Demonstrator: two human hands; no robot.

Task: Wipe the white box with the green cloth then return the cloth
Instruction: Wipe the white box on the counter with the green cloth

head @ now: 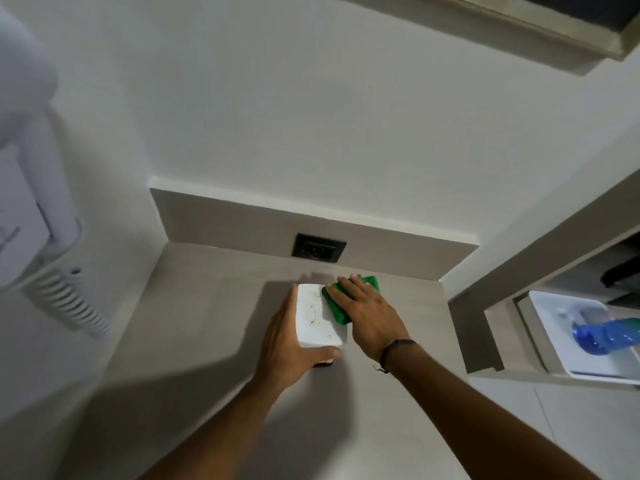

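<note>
A white box (316, 315) with brownish specks on its top stands on the grey counter (194, 327), near the back wall. My left hand (285, 344) grips the box along its left side and front corner. My right hand (369, 311) lies flat on a folded green cloth (337, 308), pressing it onto the right part of the box's top. Part of the cloth sticks out beyond my fingers toward the wall.
A black power socket (318, 251) sits in the grey backsplash behind the box. A white wall-mounted appliance (31, 209) hangs at the left. To the right, a lower shelf holds a white tray (554, 341) with a blue plastic bottle (604, 334).
</note>
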